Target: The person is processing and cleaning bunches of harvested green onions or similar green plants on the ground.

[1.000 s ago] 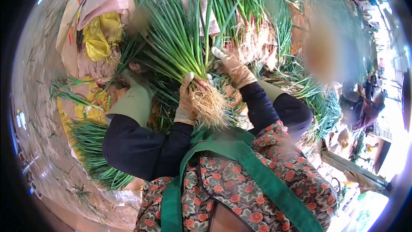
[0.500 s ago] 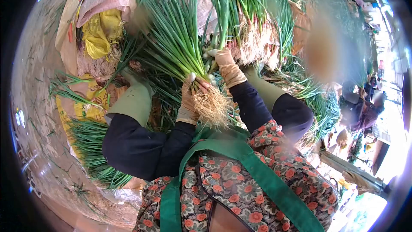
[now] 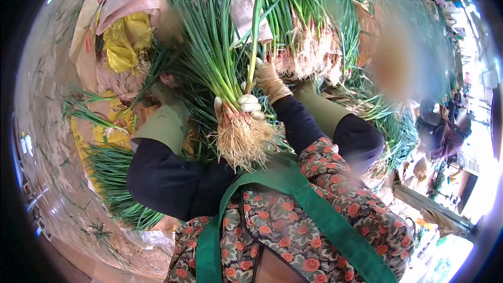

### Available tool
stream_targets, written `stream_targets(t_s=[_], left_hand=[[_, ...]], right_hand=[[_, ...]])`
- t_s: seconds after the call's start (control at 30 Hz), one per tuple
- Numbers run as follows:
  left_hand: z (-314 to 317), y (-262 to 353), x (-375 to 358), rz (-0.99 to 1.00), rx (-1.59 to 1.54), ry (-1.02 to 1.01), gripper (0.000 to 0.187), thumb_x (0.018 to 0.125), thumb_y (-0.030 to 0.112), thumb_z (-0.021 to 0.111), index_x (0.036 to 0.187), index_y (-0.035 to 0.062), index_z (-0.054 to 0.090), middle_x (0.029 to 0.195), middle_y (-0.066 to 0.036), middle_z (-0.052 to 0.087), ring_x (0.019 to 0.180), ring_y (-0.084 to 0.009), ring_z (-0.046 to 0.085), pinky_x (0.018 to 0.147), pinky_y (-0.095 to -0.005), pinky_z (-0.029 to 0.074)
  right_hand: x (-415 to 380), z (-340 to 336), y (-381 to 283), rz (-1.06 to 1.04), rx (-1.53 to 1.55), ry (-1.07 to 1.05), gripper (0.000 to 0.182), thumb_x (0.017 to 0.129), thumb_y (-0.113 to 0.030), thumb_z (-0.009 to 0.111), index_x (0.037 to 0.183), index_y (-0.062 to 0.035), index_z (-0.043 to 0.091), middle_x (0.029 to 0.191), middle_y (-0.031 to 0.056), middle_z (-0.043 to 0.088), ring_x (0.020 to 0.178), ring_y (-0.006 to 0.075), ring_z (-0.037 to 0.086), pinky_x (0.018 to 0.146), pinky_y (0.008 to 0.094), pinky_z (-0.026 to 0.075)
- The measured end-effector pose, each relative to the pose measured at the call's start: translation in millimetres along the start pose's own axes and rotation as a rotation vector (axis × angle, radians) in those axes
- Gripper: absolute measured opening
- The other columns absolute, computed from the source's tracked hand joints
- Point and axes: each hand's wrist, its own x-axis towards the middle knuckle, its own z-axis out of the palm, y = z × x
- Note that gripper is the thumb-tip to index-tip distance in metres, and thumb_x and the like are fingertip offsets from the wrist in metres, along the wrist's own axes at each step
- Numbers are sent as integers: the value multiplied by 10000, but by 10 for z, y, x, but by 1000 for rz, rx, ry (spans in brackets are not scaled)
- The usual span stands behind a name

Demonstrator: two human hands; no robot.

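Observation:
A bunch of green onions (image 3: pixel 222 81) is gripped in my gloved left hand (image 3: pixel 248 104), whose fingertips wrap around the stems just above the roots; the rest of that hand is hidden behind the bunch. Pale, tangled roots (image 3: pixel 243 139) hang toward my apron. To the right, my gloved right hand (image 3: pixel 271 82) pinches a single green onion stalk (image 3: pixel 255 39), which stands nearly upright beside the bunch, its lower end near my left fingertips.
More green onions with roots (image 3: pixel 314 47) lie beyond my right hand. A pink sack (image 3: pixel 137 0) and yellow bag (image 3: pixel 126 39) are at upper left, a green onion pile (image 3: pixel 118 178) at lower left. People (image 3: pixel 445 133) appear at far right, blurred.
The bunch in my left hand has turned and shifted slightly left and down, its roots now facing me and my fingertips showing. My right hand has moved slightly down, with one stalk standing apart.

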Motion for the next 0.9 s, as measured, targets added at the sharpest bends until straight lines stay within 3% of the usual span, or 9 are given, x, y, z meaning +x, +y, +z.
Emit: stream_targets(t_s=[0.07, 0.23, 0.3, 0.4, 0.43, 0.5, 0.63, 0.7, 0.9], left_hand=[[6, 17, -15, 2, 5, -4, 414, 826, 355, 607, 1026, 10, 496, 846, -138, 573, 781, -223, 552, 768, -389, 478], [48, -21, -13, -28, -30, -36, 482, 823, 364, 610, 1133, 25, 464, 903, -137, 561, 830, -217, 535, 809, -396, 457], [29, -1, 9, -26, -26, -31, 514, 821, 368, 612, 1175, 31, 451, 926, -137, 556, 850, -214, 528, 825, -398, 449], [52, -14, 10, -38, -39, -39, 566, 819, 373, 614, 1239, 40, 432, 960, -136, 548, 880, -211, 518, 850, -402, 437], [34, -1, 26, -43, -50, -41, 584, 819, 375, 615, 1260, 43, 426, 971, -136, 546, 890, -209, 515, 858, -404, 433], [-62, 12, 64, -49, -26, -14, 621, 817, 379, 616, 1303, 49, 413, 994, -135, 541, 910, -207, 508, 875, -406, 425], [-324, 67, 129, 74, 377, 402, 344, 819, 326, 612, 797, -17, 624, 683, -145, 623, 634, -270, 614, 650, -401, 543], [-112, 17, 145, 85, 510, 411, 386, 817, 322, 611, 620, -9, 598, 607, -146, 604, 605, -268, 613, 635, -394, 545], [-235, 15, 118, 116, 587, 423, 379, 817, 323, 616, 633, -9, 608, 626, -138, 616, 608, -251, 615, 616, -365, 549]], right_hand=[[-570, 30, -946, 468, 345, -406, 344, 917, -423, 464, 842, -106, 574, 501, -28, 433, 378, 107, 415, 338, 252, 329], [-609, 508, -1026, 192, 60, -81, 228, 896, -298, 527, 913, -77, 580, 558, 6, 497, 445, 165, 479, 420, 282, 415], [-398, 204, -355, -1025, -1053, -313, 149, 831, -180, 570, 915, -58, 579, 637, 70, 566, 564, 259, 554, 558, 329, 475], [-652, -214, 204, -114, -1389, -342, 185, 832, -172, 513, 873, -22, 613, 950, 187, 626, 897, 275, 612, 734, 371, 497], [-517, -784, 946, -916, -1849, -716, 229, 856, -178, 479, 1004, -26, 566, 900, 131, 612, 862, 239, 594, 755, 358, 473], [-1029, -711, 355, -279, -1221, -668, 219, 806, -222, 554, 925, -51, 624, 835, 132, 662, 831, 266, 629, 742, 346, 486], [-1044, -310, -850, -270, -878, 63, 287, 884, -276, 563, 1002, -17, 600, 858, 113, 661, 802, 242, 626, 689, 312, 488], [-1140, -21, -1319, -345, -522, -144, 305, 879, -298, 570, 981, -10, 590, 809, 132, 654, 753, 255, 630, 645, 294, 489], [-1086, 148, -1157, -400, -1058, -131, 298, 823, -302, 583, 914, -18, 591, 754, 186, 630, 731, 357, 620, 688, 420, 484]])
